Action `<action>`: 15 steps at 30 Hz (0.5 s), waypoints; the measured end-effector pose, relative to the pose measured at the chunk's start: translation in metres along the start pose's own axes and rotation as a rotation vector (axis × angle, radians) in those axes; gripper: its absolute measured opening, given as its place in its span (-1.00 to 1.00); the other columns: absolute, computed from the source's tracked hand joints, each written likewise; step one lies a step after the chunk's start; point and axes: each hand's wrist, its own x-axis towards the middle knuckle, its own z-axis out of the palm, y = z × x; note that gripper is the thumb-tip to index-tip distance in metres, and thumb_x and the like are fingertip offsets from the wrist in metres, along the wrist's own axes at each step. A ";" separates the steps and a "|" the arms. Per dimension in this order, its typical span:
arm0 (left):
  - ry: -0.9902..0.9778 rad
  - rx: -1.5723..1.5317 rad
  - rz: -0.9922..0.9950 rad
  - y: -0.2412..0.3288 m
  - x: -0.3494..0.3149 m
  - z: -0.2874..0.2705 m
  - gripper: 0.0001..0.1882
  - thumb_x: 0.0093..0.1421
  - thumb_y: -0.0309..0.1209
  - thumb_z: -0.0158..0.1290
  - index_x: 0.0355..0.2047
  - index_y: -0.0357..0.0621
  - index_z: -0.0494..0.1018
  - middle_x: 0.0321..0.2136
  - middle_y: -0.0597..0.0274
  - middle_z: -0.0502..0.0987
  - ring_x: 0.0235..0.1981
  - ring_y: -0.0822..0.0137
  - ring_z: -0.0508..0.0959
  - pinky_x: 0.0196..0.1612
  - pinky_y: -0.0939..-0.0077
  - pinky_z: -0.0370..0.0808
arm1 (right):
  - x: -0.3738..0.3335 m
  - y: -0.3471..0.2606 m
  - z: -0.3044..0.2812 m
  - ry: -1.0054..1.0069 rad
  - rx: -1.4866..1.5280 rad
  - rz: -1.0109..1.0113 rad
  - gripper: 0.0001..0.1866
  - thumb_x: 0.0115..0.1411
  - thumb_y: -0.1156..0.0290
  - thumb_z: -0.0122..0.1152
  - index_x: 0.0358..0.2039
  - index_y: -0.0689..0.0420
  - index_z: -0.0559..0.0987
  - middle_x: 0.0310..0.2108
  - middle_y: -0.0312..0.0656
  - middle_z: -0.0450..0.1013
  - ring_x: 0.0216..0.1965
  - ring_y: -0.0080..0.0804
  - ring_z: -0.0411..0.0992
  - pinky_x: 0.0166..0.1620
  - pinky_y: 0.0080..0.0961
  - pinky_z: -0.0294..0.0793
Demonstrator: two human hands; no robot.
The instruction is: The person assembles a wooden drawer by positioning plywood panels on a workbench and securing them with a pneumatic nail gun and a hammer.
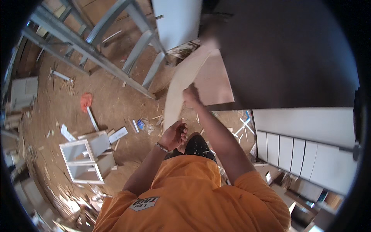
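Well left of the dark panel [286,58], and lower than it, stood an open white-edged box [79,162] with two compartments; pale pieces [85,154] showed through its openings, whether inside or behind, I could not tell. Nearer to the panel, the left hand [172,135] had its fingers curled beside the lower end of a pale sheet [178,87]; I could not tell if it gripped. This sheet was just left of the panel, bent in a curve, so I judged it thin, light and flexible, with edges that could split. Its two long edges seemed the best place for holding. The right hand [190,96] was closed upon its right edge, beside a pinkish board [216,79] at the panel's left side.
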 end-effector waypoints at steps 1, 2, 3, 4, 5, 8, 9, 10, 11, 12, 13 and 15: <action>0.062 0.058 0.023 0.006 0.000 0.006 -0.62 0.47 -0.03 -0.05 -0.29 -0.06 0.47 -0.52 0.37 0.43 -0.51 0.45 0.39 -0.42 0.57 0.39 | 0.024 -0.001 -0.016 -0.003 -0.084 -0.031 -0.53 0.28 0.38 0.02 0.14 0.37 0.34 -0.06 0.33 0.55 -0.09 0.32 0.58 -0.04 0.03 0.64; 0.086 -0.024 0.085 0.006 0.003 -0.005 -0.68 0.46 -0.09 0.00 -0.27 -0.08 0.48 -0.48 0.35 0.48 -0.48 0.44 0.44 -0.39 0.56 0.41 | 0.047 0.002 -0.031 -0.050 -0.148 -0.004 -0.52 0.25 0.38 0.06 0.13 0.35 0.36 -0.01 0.32 0.52 -0.07 0.28 0.58 -0.04 0.03 0.64; 0.111 -0.066 0.136 0.015 0.007 -0.017 -0.69 0.45 -0.11 0.01 -0.25 -0.09 0.49 -0.47 0.33 0.49 -0.47 0.43 0.46 -0.39 0.55 0.42 | 0.073 0.001 -0.046 -0.082 -0.209 0.018 -0.52 0.22 0.39 0.11 0.13 0.33 0.37 0.04 0.31 0.50 -0.05 0.25 0.58 -0.04 0.03 0.64; 0.139 -0.116 0.193 0.022 0.006 -0.035 -0.70 0.44 -0.13 0.02 -0.24 -0.10 0.49 -0.45 0.32 0.51 -0.46 0.42 0.47 -0.38 0.54 0.43 | 0.079 -0.016 -0.066 -0.171 -0.177 0.057 -0.50 0.20 0.42 0.10 0.13 0.34 0.37 0.07 0.31 0.49 -0.03 0.23 0.58 -0.08 -0.02 0.67; 0.165 -0.169 0.246 0.024 0.002 -0.056 -0.72 0.44 -0.15 0.02 -0.23 -0.11 0.50 -0.44 0.31 0.52 -0.45 0.41 0.48 -0.38 0.54 0.44 | 0.082 -0.032 -0.089 -0.258 -0.150 0.101 -0.49 0.17 0.46 0.10 0.14 0.35 0.36 0.09 0.31 0.47 -0.01 0.21 0.58 -0.12 -0.07 0.70; 0.294 -0.323 0.550 0.020 -0.038 -0.161 -0.75 0.42 -0.20 0.04 -0.17 -0.13 0.51 -0.39 0.28 0.56 -0.41 0.35 0.52 -0.31 0.50 0.50 | 0.159 0.010 -0.091 -0.210 -0.305 0.026 -0.51 0.16 0.50 0.08 0.11 0.38 0.39 -0.01 0.33 0.52 -0.17 0.17 0.64 -0.20 -0.14 0.72; 0.232 -0.404 0.624 0.005 -0.056 -0.200 -0.75 0.43 -0.22 0.03 -0.16 -0.14 0.52 -0.38 0.28 0.57 -0.40 0.32 0.52 -0.27 0.49 0.52 | 0.181 0.017 -0.093 -0.260 -0.328 0.024 -0.53 0.15 0.50 0.08 0.10 0.38 0.40 -0.04 0.33 0.54 -0.23 0.18 0.65 -0.19 -0.14 0.72; 0.500 -0.379 0.717 -0.006 -0.077 -0.186 -0.75 0.43 -0.21 0.02 -0.17 -0.14 0.52 -0.38 0.27 0.57 -0.40 0.32 0.53 -0.25 0.49 0.52 | 0.200 0.030 -0.094 -0.237 -0.309 -0.005 -0.54 0.16 0.50 0.07 0.09 0.39 0.42 -0.06 0.32 0.55 -0.29 0.16 0.66 -0.18 -0.14 0.72; 0.769 -0.341 0.795 -0.015 -0.102 -0.164 -0.75 0.43 -0.21 0.01 -0.18 -0.14 0.51 -0.38 0.26 0.58 -0.40 0.31 0.53 -0.23 0.49 0.53 | 0.213 0.039 -0.099 -0.211 -0.283 -0.029 -0.55 0.17 0.49 0.07 0.08 0.39 0.43 -0.08 0.32 0.56 -0.35 0.15 0.66 -0.18 -0.14 0.72; 0.916 -0.364 0.798 -0.046 -0.120 -0.178 -0.74 0.43 -0.20 0.00 -0.18 -0.13 0.52 -0.36 0.25 0.58 -0.35 0.31 0.55 -0.20 0.51 0.53 | 0.223 0.040 -0.101 -0.238 -0.331 0.005 -0.52 0.19 0.47 0.09 0.12 0.38 0.41 -0.07 0.30 0.56 -0.31 0.13 0.66 -0.16 -0.13 0.71; 1.063 -0.395 0.789 -0.079 -0.134 -0.195 -0.72 0.43 -0.18 -0.01 -0.19 -0.13 0.52 -0.34 0.25 0.58 -0.30 0.31 0.57 -0.17 0.53 0.53 | 0.230 0.039 -0.108 -0.254 -0.387 0.037 -0.49 0.20 0.45 0.10 0.15 0.36 0.38 -0.06 0.28 0.57 -0.27 0.11 0.67 -0.15 -0.12 0.70; 1.004 -0.249 0.656 -0.175 -0.187 -0.275 -0.67 0.42 -0.12 -0.01 -0.20 -0.13 0.54 -0.25 0.22 0.60 -0.12 0.33 0.59 -0.08 0.50 0.54 | 0.243 0.057 -0.108 -0.203 -0.472 0.075 -0.41 0.22 0.41 0.14 0.24 0.32 0.30 -0.04 0.25 0.57 -0.18 0.06 0.66 -0.10 -0.09 0.68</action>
